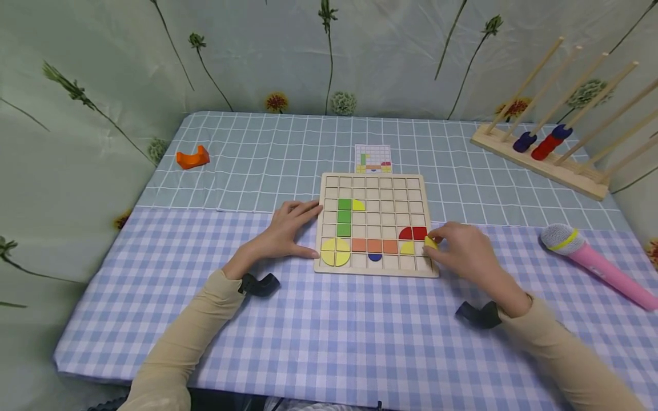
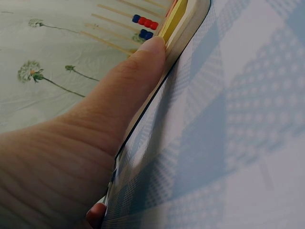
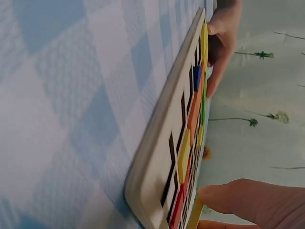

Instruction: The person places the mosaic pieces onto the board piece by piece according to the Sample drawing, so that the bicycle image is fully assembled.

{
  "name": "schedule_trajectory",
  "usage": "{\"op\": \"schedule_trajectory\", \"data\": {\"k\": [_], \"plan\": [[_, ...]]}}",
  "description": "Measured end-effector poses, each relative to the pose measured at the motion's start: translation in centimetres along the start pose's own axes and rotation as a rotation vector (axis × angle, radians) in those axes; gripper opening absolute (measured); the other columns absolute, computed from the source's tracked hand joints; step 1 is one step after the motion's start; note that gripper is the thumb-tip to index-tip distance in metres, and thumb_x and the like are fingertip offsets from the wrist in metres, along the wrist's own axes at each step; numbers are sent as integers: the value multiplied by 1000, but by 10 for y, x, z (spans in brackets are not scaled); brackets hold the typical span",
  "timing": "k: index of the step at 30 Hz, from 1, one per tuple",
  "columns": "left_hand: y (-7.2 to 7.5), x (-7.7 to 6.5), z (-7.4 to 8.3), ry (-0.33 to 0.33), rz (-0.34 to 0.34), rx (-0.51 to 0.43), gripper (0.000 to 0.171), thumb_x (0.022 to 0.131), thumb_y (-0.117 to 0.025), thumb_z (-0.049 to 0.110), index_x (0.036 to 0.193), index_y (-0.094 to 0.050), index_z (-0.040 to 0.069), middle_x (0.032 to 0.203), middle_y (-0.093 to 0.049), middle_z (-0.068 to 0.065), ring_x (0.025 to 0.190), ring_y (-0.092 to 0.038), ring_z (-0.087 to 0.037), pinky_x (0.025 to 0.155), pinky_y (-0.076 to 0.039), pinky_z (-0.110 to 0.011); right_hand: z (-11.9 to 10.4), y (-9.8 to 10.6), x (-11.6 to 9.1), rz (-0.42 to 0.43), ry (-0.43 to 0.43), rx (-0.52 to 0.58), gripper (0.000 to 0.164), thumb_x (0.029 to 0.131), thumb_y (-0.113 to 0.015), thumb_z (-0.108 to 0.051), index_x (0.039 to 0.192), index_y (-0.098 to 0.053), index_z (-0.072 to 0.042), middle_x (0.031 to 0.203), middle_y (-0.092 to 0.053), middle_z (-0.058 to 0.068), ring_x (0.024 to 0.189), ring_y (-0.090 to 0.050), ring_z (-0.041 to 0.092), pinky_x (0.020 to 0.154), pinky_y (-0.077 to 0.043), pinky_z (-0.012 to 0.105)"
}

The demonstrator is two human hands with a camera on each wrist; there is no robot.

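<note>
A wooden grid board (image 1: 380, 222) lies on the table with green, orange, red, yellow and blue pieces set in some of its squares. My left hand (image 1: 290, 229) rests at the board's left edge, thumb and fingers spread and touching the rim; in the left wrist view the thumb (image 2: 138, 67) presses against that rim. Between thumb and fingers my right hand (image 1: 465, 248) pinches a yellow piece (image 1: 430, 243) over the board's right edge, beside a red square (image 1: 419, 233) and a yellow quarter-round (image 1: 407, 248). The right wrist view shows this pinched piece (image 3: 194, 214) only partly.
A small printed pattern card (image 1: 373, 158) lies behind the board. To the right are a pink toy microphone (image 1: 598, 265) and a wooden peg rack (image 1: 540, 160) with red and blue beads. An orange curved block (image 1: 193, 157) sits at the back left.
</note>
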State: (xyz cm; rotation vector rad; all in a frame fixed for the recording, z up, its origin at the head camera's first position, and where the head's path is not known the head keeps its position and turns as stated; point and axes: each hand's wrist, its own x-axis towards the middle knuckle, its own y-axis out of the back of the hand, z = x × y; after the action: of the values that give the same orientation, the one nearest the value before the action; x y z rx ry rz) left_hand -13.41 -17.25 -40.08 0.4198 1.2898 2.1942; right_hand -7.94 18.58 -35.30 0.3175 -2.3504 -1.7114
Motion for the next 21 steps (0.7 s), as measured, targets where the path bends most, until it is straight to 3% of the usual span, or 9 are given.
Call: {"op": "schedule_trajectory", "data": {"k": [21], "plan": [[-1,0,-1,-6,14,10,101,68,-80,45,148,-29,12,156,-25,-8,134,-22,-32,102,-22,-52,-6,-14,0,8,12,-5,20,73,-75,-16,88,-73,-2,75,-67,7,60,-51,15,51,-40,26]]}}
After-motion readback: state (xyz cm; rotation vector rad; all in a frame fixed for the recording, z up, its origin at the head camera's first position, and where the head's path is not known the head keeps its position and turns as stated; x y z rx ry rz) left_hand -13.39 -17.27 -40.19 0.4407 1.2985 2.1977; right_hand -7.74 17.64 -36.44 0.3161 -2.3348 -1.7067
